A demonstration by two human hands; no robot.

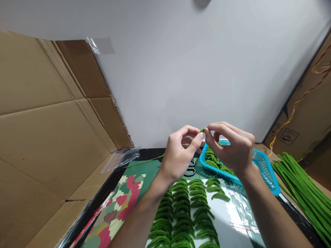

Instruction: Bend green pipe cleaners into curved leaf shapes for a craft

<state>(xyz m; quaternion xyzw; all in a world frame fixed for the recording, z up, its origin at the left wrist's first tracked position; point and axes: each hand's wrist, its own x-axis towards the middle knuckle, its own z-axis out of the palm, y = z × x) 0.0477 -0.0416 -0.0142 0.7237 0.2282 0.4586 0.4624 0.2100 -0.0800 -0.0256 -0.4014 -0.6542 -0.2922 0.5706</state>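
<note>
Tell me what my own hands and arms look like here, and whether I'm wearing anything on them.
Your left hand and right hand are both bare, with no gloves, rings or visible markings. The left forearm and right forearm show no sleeves, watch or bracelet as far as the picture reaches.

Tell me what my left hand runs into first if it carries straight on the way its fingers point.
Most likely the fingertips of your right hand, right by the small green piece pinched in your left hand, though one view leaves depth unclear.
</note>
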